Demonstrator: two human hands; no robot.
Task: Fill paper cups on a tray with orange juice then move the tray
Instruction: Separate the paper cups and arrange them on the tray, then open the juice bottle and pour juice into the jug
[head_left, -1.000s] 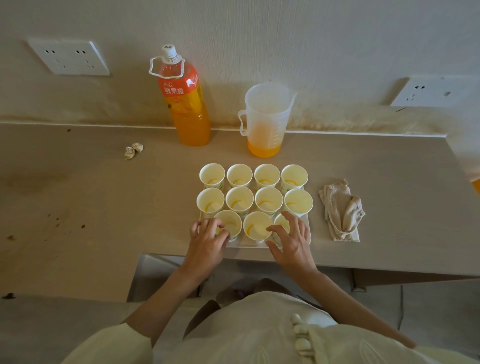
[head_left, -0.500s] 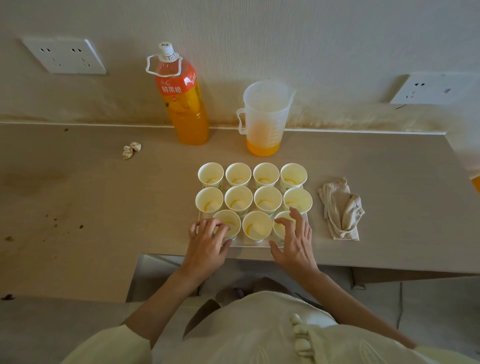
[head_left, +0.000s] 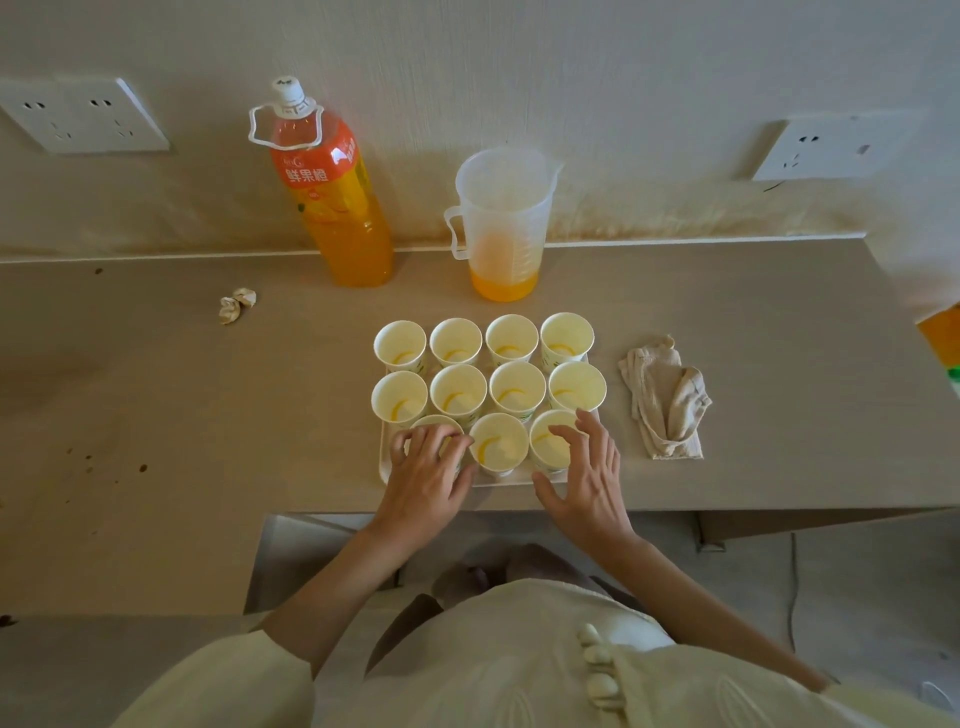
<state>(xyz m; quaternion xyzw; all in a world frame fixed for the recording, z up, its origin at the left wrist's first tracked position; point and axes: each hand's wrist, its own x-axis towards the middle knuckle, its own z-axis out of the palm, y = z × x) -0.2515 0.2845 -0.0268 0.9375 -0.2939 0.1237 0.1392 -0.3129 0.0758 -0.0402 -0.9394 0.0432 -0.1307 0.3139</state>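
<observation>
The cups (head_left: 517, 387) stand close together on the tray (head_left: 384, 453) at the near edge of the surface (head_left: 208, 415), each with a little juice (head_left: 399, 410). The left hand (head_left: 428, 478) curls its fingers over the front left cup (head_left: 436, 422), and the right hand (head_left: 587, 475) is open, fingers spread by another. To move it well, I think both hands should hold the tray's sides, keep it flat and go slow.

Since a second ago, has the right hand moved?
Yes. The right hand shifted rightward, off the front-right cup, toward the cloth.
</observation>
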